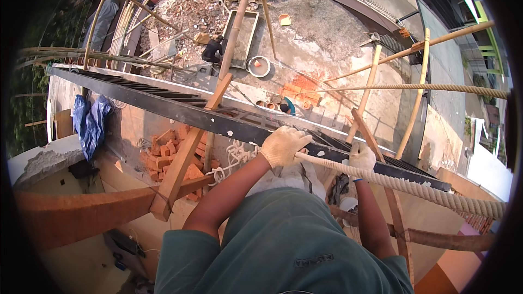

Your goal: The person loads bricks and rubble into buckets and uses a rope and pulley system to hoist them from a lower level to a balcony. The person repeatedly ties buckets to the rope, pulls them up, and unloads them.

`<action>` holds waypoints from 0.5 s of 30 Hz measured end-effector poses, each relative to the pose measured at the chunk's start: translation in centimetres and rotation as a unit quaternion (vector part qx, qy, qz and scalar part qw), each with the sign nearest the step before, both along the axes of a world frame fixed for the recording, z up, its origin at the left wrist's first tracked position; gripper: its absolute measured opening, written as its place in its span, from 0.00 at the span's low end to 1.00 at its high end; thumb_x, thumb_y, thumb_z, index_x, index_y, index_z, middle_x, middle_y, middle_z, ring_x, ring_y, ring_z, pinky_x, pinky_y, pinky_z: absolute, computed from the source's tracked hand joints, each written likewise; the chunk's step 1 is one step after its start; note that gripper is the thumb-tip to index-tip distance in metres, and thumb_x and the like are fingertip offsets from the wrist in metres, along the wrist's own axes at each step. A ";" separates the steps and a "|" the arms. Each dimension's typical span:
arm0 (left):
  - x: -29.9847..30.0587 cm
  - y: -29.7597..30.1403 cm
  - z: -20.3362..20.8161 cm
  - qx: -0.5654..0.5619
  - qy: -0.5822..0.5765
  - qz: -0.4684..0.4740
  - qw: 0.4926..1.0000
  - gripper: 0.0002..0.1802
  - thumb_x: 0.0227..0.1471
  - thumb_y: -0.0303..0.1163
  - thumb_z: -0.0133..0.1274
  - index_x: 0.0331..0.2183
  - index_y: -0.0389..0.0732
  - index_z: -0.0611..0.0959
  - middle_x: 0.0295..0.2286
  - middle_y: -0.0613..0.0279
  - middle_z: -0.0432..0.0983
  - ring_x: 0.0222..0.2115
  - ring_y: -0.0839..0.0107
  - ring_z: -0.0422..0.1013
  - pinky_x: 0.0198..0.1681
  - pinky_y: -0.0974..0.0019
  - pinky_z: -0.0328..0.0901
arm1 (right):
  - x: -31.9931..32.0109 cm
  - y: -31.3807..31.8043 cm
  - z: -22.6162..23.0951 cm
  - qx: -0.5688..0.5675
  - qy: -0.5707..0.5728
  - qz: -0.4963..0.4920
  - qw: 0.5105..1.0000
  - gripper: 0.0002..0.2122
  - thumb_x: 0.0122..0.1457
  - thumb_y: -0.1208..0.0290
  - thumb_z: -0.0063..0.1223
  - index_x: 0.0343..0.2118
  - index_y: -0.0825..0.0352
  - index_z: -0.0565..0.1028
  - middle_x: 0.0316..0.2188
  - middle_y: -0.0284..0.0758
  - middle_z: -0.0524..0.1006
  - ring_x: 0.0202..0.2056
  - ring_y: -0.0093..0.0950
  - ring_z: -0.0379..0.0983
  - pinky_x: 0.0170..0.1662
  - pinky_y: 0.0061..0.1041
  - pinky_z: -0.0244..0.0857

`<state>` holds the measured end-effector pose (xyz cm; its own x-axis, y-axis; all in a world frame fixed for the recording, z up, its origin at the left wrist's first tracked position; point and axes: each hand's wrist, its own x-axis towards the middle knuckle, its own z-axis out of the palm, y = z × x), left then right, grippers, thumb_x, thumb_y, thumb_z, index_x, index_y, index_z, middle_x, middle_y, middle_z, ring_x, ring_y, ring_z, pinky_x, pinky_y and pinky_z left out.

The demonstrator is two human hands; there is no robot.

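My left hand [285,146], in a cream knit glove, is closed at the black metal railing [229,128]. A thick twisted rope [403,181] runs from the right edge into the underside of this glove, where the fingers hide it. My right hand [362,159], gloved the same way, is curled over the railing farther right, with the rope crossing in front of its wrist. Loose white rope loops [235,155] hang beside my left wrist. A second stretch of rope [436,87] slants down from the right toward the ground below.
Wooden beams [185,169] and bamboo poles [368,90] cross around me. Bricks [169,152] are heaped beneath at left. On the ground far below are a person in dark clothes [212,50], a round tub [258,66], gravel [321,19] and another person by a teal container [289,107].
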<state>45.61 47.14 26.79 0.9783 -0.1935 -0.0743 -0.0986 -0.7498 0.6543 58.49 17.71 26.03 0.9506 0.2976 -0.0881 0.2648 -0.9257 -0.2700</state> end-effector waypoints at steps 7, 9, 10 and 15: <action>-0.1 -0.5 -0.5 0.028 -0.003 0.004 1.000 0.24 0.51 0.41 0.59 0.49 0.42 0.81 0.37 0.57 0.80 0.41 0.58 0.78 0.48 0.54 0.69 | 0.2 0.0 0.0 -0.012 0.011 -0.004 1.000 0.16 0.64 0.60 0.55 0.27 0.68 0.82 0.26 0.52 0.79 0.31 0.53 0.79 0.36 0.48 0.71; -0.1 -0.6 -0.5 0.035 -0.002 0.002 0.999 0.24 0.50 0.41 0.59 0.48 0.43 0.81 0.37 0.57 0.80 0.41 0.58 0.78 0.47 0.54 0.69 | 0.1 -0.1 -0.1 -0.005 0.000 -0.004 1.000 0.15 0.64 0.61 0.55 0.27 0.68 0.82 0.26 0.52 0.79 0.31 0.52 0.79 0.36 0.48 0.71; 0.0 -0.6 -0.5 0.035 -0.001 0.001 0.999 0.24 0.49 0.41 0.59 0.48 0.43 0.81 0.37 0.57 0.80 0.41 0.57 0.78 0.47 0.54 0.69 | 0.0 -0.2 -0.1 -0.006 -0.001 -0.003 1.000 0.15 0.64 0.61 0.55 0.27 0.68 0.82 0.25 0.52 0.79 0.30 0.52 0.79 0.35 0.48 0.70; 0.1 -0.5 -0.3 0.026 0.004 0.003 1.000 0.23 0.48 0.39 0.60 0.47 0.43 0.82 0.37 0.56 0.80 0.41 0.57 0.78 0.47 0.54 0.69 | 0.2 -0.3 -0.2 -0.003 -0.007 0.013 1.000 0.13 0.64 0.65 0.55 0.27 0.68 0.81 0.24 0.50 0.80 0.29 0.51 0.79 0.35 0.47 0.69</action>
